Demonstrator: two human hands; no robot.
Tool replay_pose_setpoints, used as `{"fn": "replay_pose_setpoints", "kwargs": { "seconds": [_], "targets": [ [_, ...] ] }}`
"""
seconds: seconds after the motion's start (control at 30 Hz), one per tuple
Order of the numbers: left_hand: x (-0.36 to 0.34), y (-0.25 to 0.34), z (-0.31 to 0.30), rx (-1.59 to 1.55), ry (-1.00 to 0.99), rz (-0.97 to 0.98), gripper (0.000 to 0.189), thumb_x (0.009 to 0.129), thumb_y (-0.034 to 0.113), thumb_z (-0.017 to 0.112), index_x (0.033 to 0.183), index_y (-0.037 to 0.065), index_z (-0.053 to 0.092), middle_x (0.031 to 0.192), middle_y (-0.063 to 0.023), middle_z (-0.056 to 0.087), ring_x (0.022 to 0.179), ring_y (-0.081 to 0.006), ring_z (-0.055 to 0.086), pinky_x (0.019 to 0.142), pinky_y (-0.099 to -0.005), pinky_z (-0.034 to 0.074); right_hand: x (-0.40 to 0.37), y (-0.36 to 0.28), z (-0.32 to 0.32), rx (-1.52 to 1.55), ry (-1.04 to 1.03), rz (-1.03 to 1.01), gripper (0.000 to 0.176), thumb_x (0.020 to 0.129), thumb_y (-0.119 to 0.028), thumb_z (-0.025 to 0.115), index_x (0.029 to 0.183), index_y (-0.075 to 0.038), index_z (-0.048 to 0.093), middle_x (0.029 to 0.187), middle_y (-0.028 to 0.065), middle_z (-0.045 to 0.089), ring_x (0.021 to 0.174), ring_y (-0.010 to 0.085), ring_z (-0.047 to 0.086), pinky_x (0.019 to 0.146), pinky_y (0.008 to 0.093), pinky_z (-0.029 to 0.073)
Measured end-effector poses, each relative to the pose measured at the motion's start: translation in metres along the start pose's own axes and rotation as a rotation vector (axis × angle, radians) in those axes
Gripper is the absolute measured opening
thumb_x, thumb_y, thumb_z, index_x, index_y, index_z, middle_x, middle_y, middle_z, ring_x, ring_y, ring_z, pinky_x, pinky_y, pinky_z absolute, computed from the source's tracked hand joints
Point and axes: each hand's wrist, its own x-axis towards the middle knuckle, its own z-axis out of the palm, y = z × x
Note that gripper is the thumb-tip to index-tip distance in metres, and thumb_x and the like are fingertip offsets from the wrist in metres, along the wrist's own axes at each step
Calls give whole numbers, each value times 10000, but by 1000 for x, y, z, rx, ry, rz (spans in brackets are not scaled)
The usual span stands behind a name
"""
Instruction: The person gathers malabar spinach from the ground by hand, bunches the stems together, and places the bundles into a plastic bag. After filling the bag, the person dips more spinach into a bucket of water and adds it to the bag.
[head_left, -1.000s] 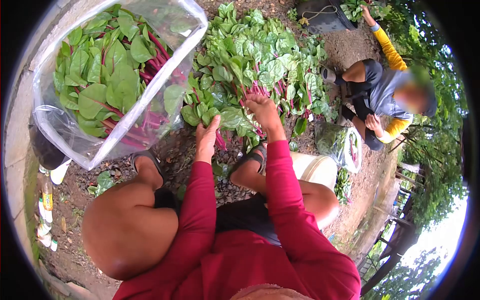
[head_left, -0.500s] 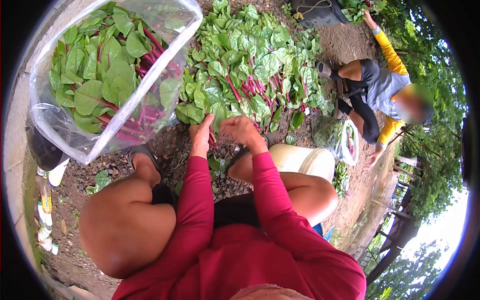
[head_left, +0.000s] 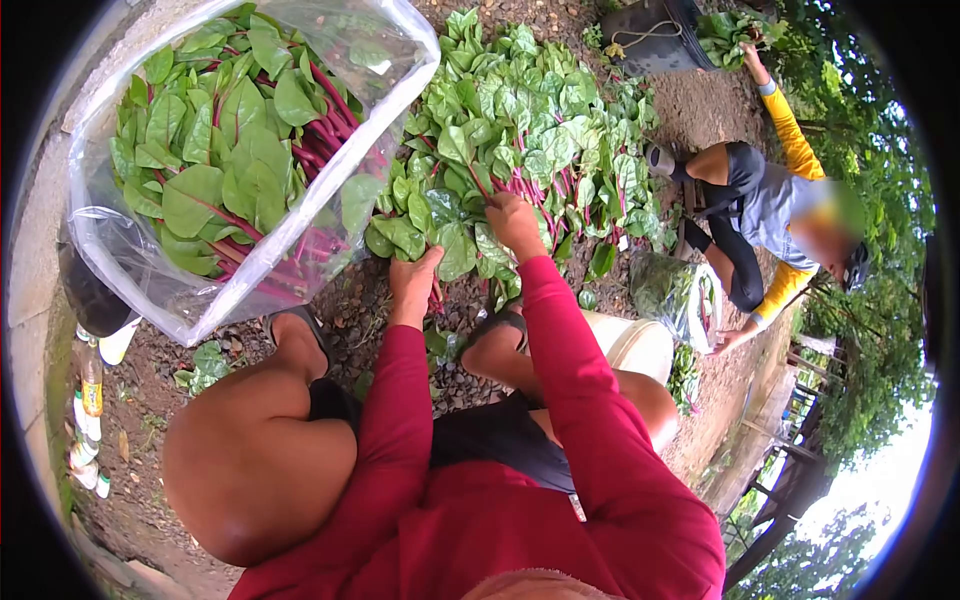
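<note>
My left hand (head_left: pixel 415 278) is closed around a small bunch of leafy stems; red stem ends show below it, and the green leaves (head_left: pixel 457 250) spread above. To its right, my right hand (head_left: pixel 515 222) reaches into the pile of leafy greens (head_left: pixel 530 110), its fingers closed on a red stem. At the upper left, a clear plastic bag (head_left: pixel 255 265) with a white rim holds many green leaves with dark red stems.
A co-worker (head_left: pixel 770 200) in yellow sleeves holds greens at the upper right and touches a smaller clear bag (head_left: pixel 702 305). A white bucket (head_left: pixel 640 348) lies near my right knee. Bottles (head_left: pixel 92 390) line the left edge; a black container (head_left: pixel 645 38) stands above.
My right hand has moved up and right, away from my left hand and into the pile. The co-worker's lower hand has come to the smaller bag. The whole view has shifted slightly.
</note>
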Motion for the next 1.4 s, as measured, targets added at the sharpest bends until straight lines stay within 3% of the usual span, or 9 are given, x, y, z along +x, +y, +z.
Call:
{"fn": "replay_pose_setpoints", "kwargs": {
  "seconds": [0.13,0.17,0.3,0.43,0.73,1.03,1.1,1.23,1.4],
  "targets": [
    [7,-17,-2,-28,0,-9,357,824,97,796,1140,42,638,952,-11,664,637,-97,557,554,-283,465,-26,-8,-20,406,-31,124,332,872,-198,718,1106,36,702,997,147,742,901,224,693,835,343,530],
    [11,-24,-3,-14,10,4,357,827,104,799,1138,46,634,937,-7,658,610,-91,541,528,-281,454,-40,-24,-31,505,3,114,203,885,-120,716,1016,35,722,737,5,651,668,77,551,608,257,454],
    [2,-12,2,-31,16,-1,356,840,173,817,1126,63,636,878,13,629,546,-86,494,466,-277,427,-70,-40,-38,739,-9,191,171,921,-109,684,1013,29,726,720,-38,600,610,49,461,537,241,373],
    [-9,3,0,-40,-76,-102,383,861,288,813,1131,82,636,868,19,622,563,-81,504,435,-275,430,-86,-57,-23,828,37,184,200,921,-120,679,1033,40,725,691,-22,614,582,67,481,526,254,395],
    [-9,6,1,-46,-100,-207,596,847,345,829,1283,-1,615,1127,-44,683,953,-138,610,845,-311,490,-126,-85,5,284,-160,27,264,854,-194,658,1057,-41,728,838,195,716,760,291,712,731,386,545],
    [3,-19,-2,-118,10,-224,293,804,220,829,987,16,726,859,-37,695,647,-119,616,569,-308,487,-119,-61,-6,362,-395,-77,301,841,-217,732,1068,-19,731,912,211,727,812,268,711,787,364,543],
    [-1,-14,-1,-78,24,-175,273,803,198,827,982,17,726,854,-26,693,659,-116,619,575,-307,481,-97,-40,-12,477,-208,175,277,877,-247,716,1059,-41,746,914,195,736,799,238,709,767,359,544],
    [2,-15,-3,-71,25,-156,271,804,167,823,1010,20,725,894,-28,705,734,-130,648,635,-314,498,-35,26,-39,168,270,75,222,886,-245,648,999,-95,766,909,190,736,840,341,728,789,392,566],
    [0,-8,3,-161,19,-121,385,804,134,821,1141,9,683,1040,-55,711,874,-157,664,763,-322,519,7,30,-45,-170,118,91,302,894,-332,607,1082,-144,751,1038,176,726,992,363,692,894,436,544]
  ]
}}
